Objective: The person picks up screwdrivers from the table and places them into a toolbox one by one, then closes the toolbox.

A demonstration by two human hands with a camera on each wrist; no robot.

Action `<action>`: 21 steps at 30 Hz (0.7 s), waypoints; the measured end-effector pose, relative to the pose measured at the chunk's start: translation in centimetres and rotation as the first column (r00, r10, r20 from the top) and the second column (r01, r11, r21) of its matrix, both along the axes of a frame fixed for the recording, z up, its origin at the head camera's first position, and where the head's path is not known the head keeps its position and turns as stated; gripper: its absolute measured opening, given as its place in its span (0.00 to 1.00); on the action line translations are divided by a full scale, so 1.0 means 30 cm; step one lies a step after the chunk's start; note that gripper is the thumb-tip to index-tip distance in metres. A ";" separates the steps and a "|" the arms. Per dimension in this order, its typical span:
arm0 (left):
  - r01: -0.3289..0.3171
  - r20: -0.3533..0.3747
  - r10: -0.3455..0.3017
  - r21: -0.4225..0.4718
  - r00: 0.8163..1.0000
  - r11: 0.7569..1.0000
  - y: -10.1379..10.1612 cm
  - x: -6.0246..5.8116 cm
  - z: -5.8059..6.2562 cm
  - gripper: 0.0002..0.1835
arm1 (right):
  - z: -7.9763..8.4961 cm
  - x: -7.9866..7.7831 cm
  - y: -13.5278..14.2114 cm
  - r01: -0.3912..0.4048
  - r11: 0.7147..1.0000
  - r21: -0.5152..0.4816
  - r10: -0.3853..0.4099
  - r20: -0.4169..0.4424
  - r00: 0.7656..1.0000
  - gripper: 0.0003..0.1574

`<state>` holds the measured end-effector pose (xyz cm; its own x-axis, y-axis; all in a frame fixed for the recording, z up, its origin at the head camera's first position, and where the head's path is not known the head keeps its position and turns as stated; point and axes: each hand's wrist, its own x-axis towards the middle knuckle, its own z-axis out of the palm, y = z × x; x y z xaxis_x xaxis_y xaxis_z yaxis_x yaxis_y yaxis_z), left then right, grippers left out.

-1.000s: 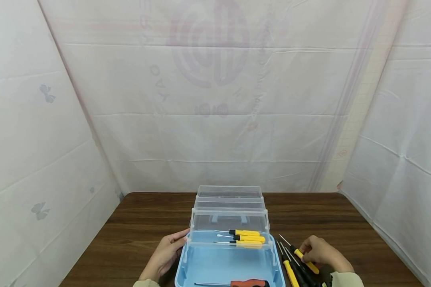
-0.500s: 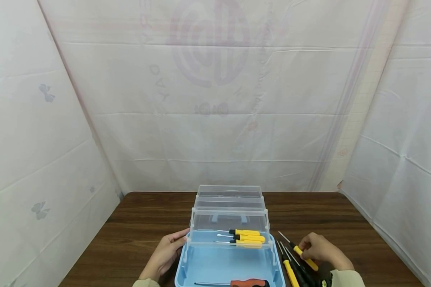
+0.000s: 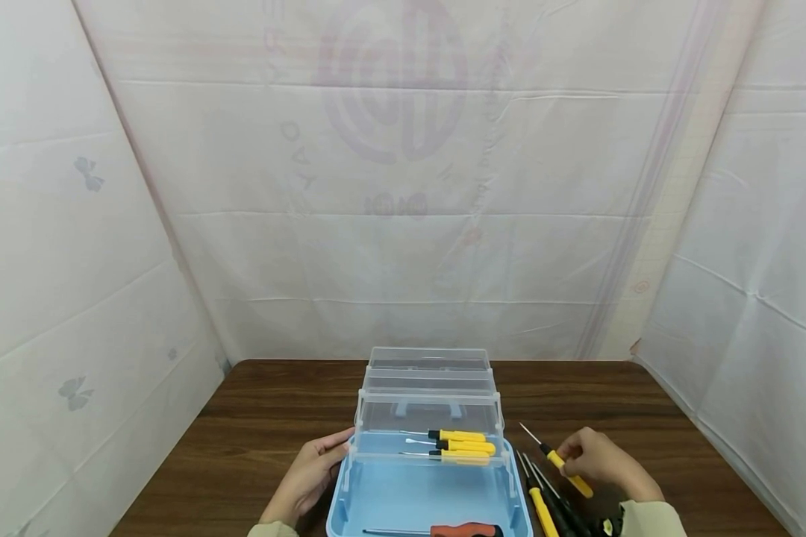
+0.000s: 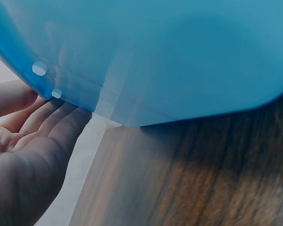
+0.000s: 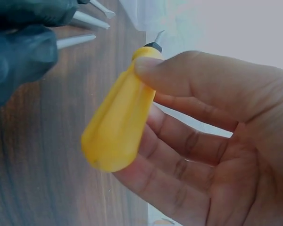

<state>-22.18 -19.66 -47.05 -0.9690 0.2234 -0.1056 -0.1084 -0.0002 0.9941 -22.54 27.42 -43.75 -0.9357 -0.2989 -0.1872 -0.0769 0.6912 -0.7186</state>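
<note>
Even, soft light fills the head view; glare hazes the right wrist's.

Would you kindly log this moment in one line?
right hand: pinches yellow screwdriver; left hand: touches blue box; box back: three yellow screwdrivers; box front: red screwdriver

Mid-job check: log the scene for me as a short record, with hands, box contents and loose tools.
Left hand: fingertips touching the left side of the blue box
Right hand: pinching a yellow-handled screwdriver
Box, back: three yellow screwdrivers; in or under the lowest clear tray, unclear
Box, front: one red-orange-handled screwdriver
Right of box: another yellow-handled tool and black-handled tools, exact count unclear
Surface: dark wood-grain table
</note>
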 end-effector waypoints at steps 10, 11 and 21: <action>-0.004 0.007 0.004 -0.002 1.000 1.000 -0.001 -0.003 -0.003 0.27 | 0.015 -0.002 -0.018 0.069 0.997 0.033 -0.068 -0.037 0.997 0.10; -0.005 0.008 0.005 -0.003 1.000 1.000 -0.001 -0.003 -0.002 0.27 | 0.017 -0.003 -0.017 0.067 0.997 0.031 -0.065 -0.041 0.997 0.10; -0.008 0.005 0.008 -0.006 1.000 1.000 0.000 0.000 -0.002 0.27 | 0.048 -0.010 -0.022 0.031 0.999 0.014 -0.030 -0.065 0.997 0.12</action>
<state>-22.18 -19.67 -47.10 -0.9702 0.2151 -0.1116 -0.1133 0.0044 0.9935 -22.85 26.77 -42.31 -0.9547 -0.2675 -0.1304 -0.1016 0.7048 -0.7021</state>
